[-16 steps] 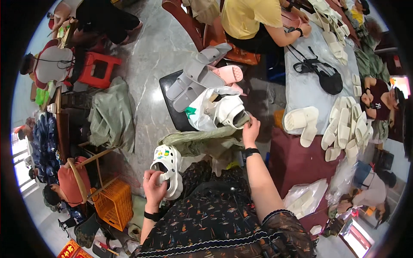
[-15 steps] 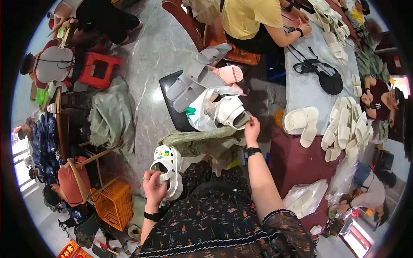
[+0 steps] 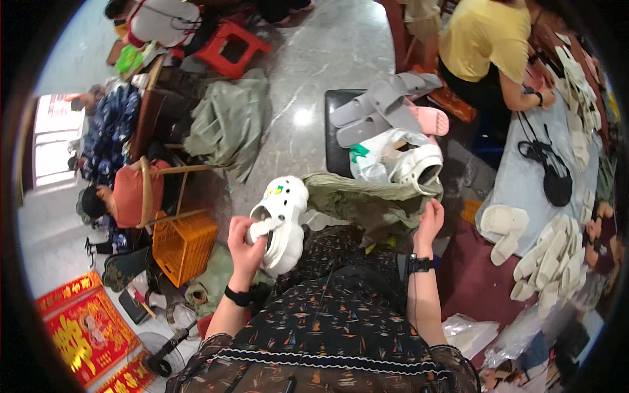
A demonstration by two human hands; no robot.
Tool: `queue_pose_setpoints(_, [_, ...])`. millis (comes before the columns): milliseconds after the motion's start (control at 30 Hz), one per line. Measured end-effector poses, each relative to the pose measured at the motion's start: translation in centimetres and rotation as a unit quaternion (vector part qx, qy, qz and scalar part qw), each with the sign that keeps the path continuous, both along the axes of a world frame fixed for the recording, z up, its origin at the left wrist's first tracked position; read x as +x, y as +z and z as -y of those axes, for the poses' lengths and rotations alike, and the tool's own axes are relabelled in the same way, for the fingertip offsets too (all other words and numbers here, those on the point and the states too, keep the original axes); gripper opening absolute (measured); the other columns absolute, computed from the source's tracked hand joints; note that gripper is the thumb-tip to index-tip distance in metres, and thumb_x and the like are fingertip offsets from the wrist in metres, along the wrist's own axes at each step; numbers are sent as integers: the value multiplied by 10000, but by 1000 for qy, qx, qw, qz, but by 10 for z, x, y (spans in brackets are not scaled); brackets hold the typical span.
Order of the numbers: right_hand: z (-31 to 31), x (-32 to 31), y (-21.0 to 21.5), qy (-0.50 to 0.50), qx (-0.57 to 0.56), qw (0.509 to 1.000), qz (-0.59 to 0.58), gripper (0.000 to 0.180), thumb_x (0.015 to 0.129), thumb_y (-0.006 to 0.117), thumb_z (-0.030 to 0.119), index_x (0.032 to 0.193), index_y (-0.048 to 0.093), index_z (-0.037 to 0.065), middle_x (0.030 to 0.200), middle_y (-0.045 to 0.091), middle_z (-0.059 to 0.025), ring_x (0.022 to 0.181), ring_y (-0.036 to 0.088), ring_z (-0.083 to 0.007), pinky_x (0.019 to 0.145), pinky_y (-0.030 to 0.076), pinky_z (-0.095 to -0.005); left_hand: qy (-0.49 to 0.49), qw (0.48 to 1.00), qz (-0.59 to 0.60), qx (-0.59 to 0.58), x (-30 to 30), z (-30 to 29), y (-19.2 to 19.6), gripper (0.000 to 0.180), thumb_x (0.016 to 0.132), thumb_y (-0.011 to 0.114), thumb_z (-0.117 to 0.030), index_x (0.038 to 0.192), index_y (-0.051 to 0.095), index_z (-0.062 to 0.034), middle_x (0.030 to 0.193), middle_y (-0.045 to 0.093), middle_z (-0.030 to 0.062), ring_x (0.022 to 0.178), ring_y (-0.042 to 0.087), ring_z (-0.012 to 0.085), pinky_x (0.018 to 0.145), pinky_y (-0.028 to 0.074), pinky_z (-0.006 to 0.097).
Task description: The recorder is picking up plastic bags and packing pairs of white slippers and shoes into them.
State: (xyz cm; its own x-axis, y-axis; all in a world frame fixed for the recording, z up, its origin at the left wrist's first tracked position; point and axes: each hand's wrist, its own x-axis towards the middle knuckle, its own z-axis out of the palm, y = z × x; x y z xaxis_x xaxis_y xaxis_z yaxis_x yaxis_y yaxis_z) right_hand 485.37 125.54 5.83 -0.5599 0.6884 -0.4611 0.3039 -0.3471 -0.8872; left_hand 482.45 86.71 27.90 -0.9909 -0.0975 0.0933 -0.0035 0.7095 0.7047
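while i watch the head view, my left hand (image 3: 246,245) grips a white clog (image 3: 280,223) at seven o'clock of centre; my right hand (image 3: 429,219) rests loosely open on olive cloth (image 3: 367,203), at four o'clock.

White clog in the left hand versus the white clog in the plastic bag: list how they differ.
The white clog in the left hand is held up; the bagged clog lies on the pile. The held one carries coloured charms; none show on the bagged one. Both are white with holes.
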Motion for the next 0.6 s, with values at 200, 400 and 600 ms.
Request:
queue_pose_setpoints(200, [80, -25, 89, 424, -106, 889, -134, 335, 900, 648, 131, 1208, 542, 49, 1052, 588, -39, 953, 553, -124, 852, 455, -280, 118, 876, 93, 458, -2, 10, 12, 269, 803, 519, 9, 1065, 563, -28, 779, 492, -20, 685, 444, 87, 633, 362, 233])
queue_pose_setpoints(400, [123, -29, 114, 517, -582, 627, -34, 943, 833, 452, 753, 1444, 331, 44, 1431, 391, -260, 1263, 454, -396, 1027, 387, -509, 135, 697, 99, 697, -20, -63, 4, 286, 841, 484, -11, 1111, 502, -102, 909, 494, -13, 715, 436, 100, 655, 388, 277])
queue_pose_setpoints(600, [138, -77, 105, 315, -639, 699, -62, 872, 839, 520, 700, 1398, 402, 41, 1288, 524, -181, 1117, 540, -358, 978, 425, -511, 40, 702, 174, 689, -46, -76, -92, 401, 913, 473, -108, 1313, 459, -76, 1153, 583, 61, 997, 578, 185, 866, 501, 372])
